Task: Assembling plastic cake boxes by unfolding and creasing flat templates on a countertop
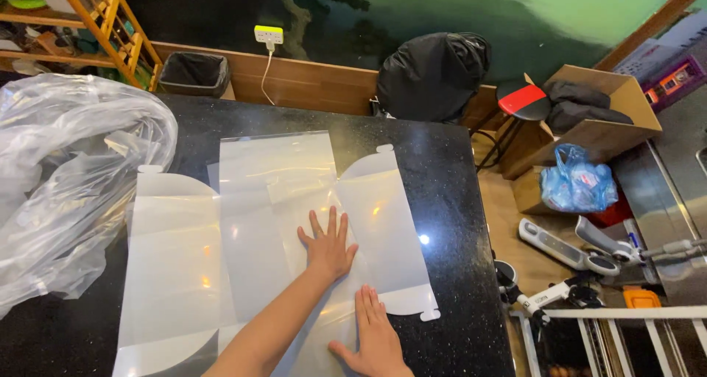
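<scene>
Left hand (328, 246), lower centre of the frame: fully open, fingers spread and straight, palm pressed flat on the sheet (276, 230). It grasps nothing; contact is by palm and fingertips only. The forearm runs down toward the bottom edge, left of centre.

Right hand (374, 336), at the bottom edge just right of the left hand: likewise open and flat, fingers together and pointing toward the top of the frame, thumb splayed to the left. It presses on the near part of the same sheet and holds nothing.

The sheet lies spread on the black speckled counter (456, 200), filling the centre and lower left of the frame. Both hands rest on its right-hand half, the left hand near a crease, the right hand close to the sheet's lower right corner. It is a clear, glossy plastic blank, pre-creased into long panels, with rounded flaps and small tabs at its upper and lower ends. A second layer of the same material appears to overlap at centre; whether it is a separate piece cannot be told. Light glints off the surface.

A heap of crumpled clear film (66, 178) occupies the left edge of the frame, touching the sheet's left side.
</scene>
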